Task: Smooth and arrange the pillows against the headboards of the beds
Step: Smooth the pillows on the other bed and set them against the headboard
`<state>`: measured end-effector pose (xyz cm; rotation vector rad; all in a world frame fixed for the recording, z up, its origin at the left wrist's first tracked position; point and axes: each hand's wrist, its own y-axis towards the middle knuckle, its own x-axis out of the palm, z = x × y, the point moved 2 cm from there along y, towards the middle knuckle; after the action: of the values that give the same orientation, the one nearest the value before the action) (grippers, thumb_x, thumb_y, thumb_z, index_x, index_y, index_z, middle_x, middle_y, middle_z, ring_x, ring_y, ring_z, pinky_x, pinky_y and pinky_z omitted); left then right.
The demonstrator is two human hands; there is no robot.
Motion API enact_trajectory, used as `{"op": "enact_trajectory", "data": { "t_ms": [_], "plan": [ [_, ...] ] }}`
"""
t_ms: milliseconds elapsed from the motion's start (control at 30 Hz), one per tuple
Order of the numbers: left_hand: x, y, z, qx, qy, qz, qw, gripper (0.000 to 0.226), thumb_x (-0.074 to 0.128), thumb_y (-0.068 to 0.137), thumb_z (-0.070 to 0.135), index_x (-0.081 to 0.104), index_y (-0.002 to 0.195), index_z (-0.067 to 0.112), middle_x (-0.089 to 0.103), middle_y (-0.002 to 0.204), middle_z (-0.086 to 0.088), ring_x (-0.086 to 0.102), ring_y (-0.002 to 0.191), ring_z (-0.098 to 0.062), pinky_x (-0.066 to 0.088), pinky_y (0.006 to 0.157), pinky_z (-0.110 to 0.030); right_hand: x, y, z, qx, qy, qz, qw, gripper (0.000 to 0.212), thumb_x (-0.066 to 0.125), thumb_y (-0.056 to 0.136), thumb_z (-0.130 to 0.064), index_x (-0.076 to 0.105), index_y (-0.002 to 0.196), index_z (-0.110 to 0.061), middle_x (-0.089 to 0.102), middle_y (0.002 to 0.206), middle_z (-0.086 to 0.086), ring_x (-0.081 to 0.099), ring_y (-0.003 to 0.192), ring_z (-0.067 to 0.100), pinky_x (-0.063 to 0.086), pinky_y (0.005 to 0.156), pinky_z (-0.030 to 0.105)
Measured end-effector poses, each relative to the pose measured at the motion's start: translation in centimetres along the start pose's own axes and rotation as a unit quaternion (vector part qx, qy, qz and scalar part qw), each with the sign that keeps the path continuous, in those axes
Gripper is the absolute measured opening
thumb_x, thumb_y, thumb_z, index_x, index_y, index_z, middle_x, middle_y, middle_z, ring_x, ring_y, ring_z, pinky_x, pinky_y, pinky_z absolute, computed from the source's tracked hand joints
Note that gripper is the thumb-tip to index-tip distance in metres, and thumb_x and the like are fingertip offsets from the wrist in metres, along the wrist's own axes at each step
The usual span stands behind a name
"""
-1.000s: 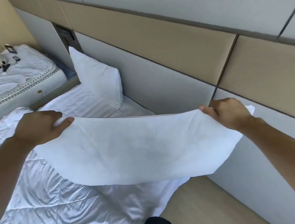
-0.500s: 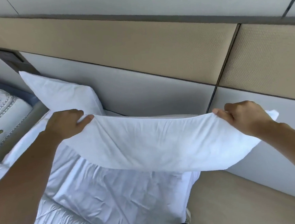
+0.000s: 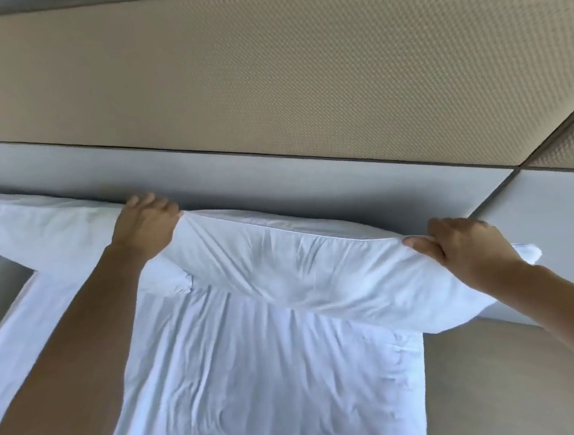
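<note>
Pillow in hand: a white pillow (image 3: pixel 317 276) held up by its top edge, its long side running along the grey lower panel of the headboard (image 3: pixel 276 180); its belly sags onto the bed sheet (image 3: pixel 256 374); its right end overhangs the edge of the bed.
Left hand: the left hand (image 3: pixel 143 225) is closed over the pillow's top left corner, fingers curled behind the fabric.
Right hand: the right hand (image 3: pixel 466 247) pinches the top edge near the right corner, thumb in front; a small tip of pillowcase sticks out beyond it.
Second pillow: 1 more white pillow (image 3: pixel 38 219) lies to the left against the same panel, just beside the left hand; whether the 2 pillows touch is hidden by that hand.
Handling: looks light and very soft; it bows between the 2 grips, so the filling likely slumps downward; the case is loose and wrinkled.
Where to hold: the 2 top corners suit it best; a grip at the middle would probably fold it.
Next, as a judgement: lower it against the panel, then flatten the creases.
</note>
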<state>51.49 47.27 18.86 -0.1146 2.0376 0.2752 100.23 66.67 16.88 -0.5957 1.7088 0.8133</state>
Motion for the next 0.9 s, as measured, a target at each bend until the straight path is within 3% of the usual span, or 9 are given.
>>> {"op": "enact_trajectory", "data": {
  "t_ms": [167,233,367,500,667,767,900],
  "plan": [
    [3.7,-0.3,2.7,-0.110,-0.084,-0.027,0.990,0.023,0.048,0.099,0.010,0.062,0.085,-0.003,0.058,0.079,-0.025,0.059,0.051,-0.044,0.049,0.046,-0.046,4.1,0.9,0.6,0.026,-0.015,-0.018,0.999,0.057,0.037,0.093,-0.065,0.033,0.065,-0.015,0.040,0.055,0.001,0.050,0.047,0.034,0.036,0.045,0.031],
    [4.3,0.0,2.4,-0.104,-0.094,-0.009,0.990,0.030,0.040,0.105,0.018,0.061,0.095,-0.002,0.058,0.088,-0.023,0.060,0.063,-0.044,0.048,0.050,-0.047,3.9,1.5,1.0,0.020,-0.008,0.006,1.000,0.054,0.039,0.090,-0.062,0.033,0.065,-0.015,0.038,0.055,0.002,0.051,0.046,0.036,0.035,0.045,0.031],
    [3.4,-0.1,0.6,-0.075,-0.096,0.110,0.986,0.026,0.052,0.103,0.019,0.053,0.082,0.003,0.053,0.069,-0.017,0.055,0.053,-0.037,0.046,0.039,-0.039,3.1,2.4,1.5,-0.037,-0.006,0.081,0.996,0.054,0.050,0.093,-0.051,0.046,0.065,-0.006,0.044,0.056,0.011,0.050,0.047,0.036,0.039,0.043,0.035],
    [3.4,-1.0,-0.3,-0.127,-0.081,0.180,0.972,0.035,0.053,0.104,0.030,0.051,0.076,0.008,0.051,0.070,-0.012,0.052,0.057,-0.031,0.046,0.042,-0.037,3.2,2.4,2.5,-0.033,-0.016,0.109,0.993,0.052,0.055,0.094,-0.050,0.051,0.068,-0.004,0.046,0.060,0.012,0.053,0.055,0.037,0.045,0.044,0.041],
    [6.0,-1.7,0.0,-0.189,-0.165,0.045,0.967,0.038,0.047,0.105,0.033,0.061,0.094,0.000,0.057,0.096,-0.024,0.059,0.076,-0.044,0.051,0.062,-0.051,5.1,1.9,1.6,-0.079,-0.049,0.090,0.992,0.047,0.058,0.096,-0.043,0.060,0.074,-0.001,0.055,0.067,0.015,0.057,0.067,0.038,0.050,0.054,0.046],
    [6.0,-1.2,0.3,-0.158,-0.193,0.043,0.967,0.031,0.045,0.105,0.025,0.062,0.103,-0.001,0.055,0.109,-0.027,0.060,0.081,-0.047,0.053,0.066,-0.052,4.8,1.3,2.1,-0.060,-0.035,0.081,0.994,0.040,0.054,0.100,-0.033,0.065,0.080,0.000,0.059,0.071,0.016,0.061,0.067,0.039,0.052,0.054,0.047],
    [5.2,-0.9,-0.8,-0.140,-0.134,0.043,0.980,0.043,0.029,0.109,0.033,0.059,0.107,0.002,0.054,0.120,-0.024,0.059,0.097,-0.047,0.053,0.069,-0.052,2.2,1.5,3.4,-0.067,-0.027,0.118,0.990,0.030,0.060,0.101,-0.028,0.068,0.085,-0.004,0.063,0.075,0.012,0.060,0.072,0.036,0.051,0.054,0.044]
  ]
}}
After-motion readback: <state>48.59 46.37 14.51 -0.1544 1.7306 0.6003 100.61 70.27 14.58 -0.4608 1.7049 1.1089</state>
